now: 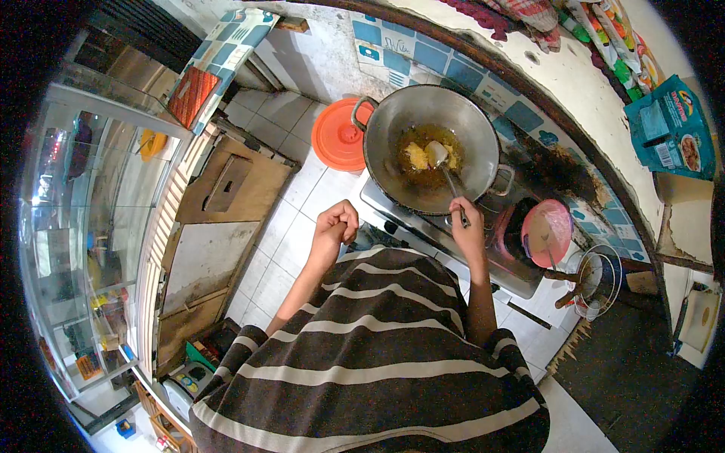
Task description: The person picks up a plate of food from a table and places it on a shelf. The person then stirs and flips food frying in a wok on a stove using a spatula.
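A large metal wok (pixel 389 181) sits on the stove (pixel 377 198), with oil and yellow-golden food pieces (pixel 415 156) in its bottom. My right hand (pixel 467 219) is closed around the handle of a metal spatula (pixel 451 179), whose blade rests among the food. To the left, in front of the wok, my left hand (pixel 337 226) is raised with its fingers curled together. Whether anything is inside those fingers cannot be made out. It touches neither the wok nor the stove.
An orange lidded bucket (pixel 332 140) stands left of the wok. Right of it are a pink bowl of batter (pixel 550 232) and wire strainers (pixel 599 281). A glass display case (pixel 106 226) is far left; a teal packet (pixel 671 130) hangs at the upper right.
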The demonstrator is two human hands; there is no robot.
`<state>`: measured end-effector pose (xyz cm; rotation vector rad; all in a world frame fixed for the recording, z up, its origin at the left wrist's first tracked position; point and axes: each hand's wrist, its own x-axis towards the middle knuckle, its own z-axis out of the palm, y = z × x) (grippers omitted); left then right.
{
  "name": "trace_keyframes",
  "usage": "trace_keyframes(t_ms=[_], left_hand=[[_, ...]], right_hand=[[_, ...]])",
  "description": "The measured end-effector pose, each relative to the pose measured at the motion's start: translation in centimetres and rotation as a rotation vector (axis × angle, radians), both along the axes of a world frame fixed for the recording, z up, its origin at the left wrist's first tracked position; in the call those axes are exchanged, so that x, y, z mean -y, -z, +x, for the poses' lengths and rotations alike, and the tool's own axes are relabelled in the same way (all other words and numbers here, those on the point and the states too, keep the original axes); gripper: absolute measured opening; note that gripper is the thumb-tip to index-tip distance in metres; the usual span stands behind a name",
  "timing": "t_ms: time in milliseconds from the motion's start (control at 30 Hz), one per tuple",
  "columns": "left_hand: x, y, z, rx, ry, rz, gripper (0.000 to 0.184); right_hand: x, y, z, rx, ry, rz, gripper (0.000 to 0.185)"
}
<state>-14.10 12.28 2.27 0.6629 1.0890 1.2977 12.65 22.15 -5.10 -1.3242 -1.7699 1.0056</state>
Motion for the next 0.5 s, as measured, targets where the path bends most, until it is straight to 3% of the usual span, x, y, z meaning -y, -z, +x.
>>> trace_keyframes(t_ms=[500], left_hand=[[-0.19, -0.14, 0.20, -0.012, 0.007, 0.006, 0.022]], right_hand=[[-0.34, -0.43, 0.17, 0.066, 0.003, 0.001, 0.003]])
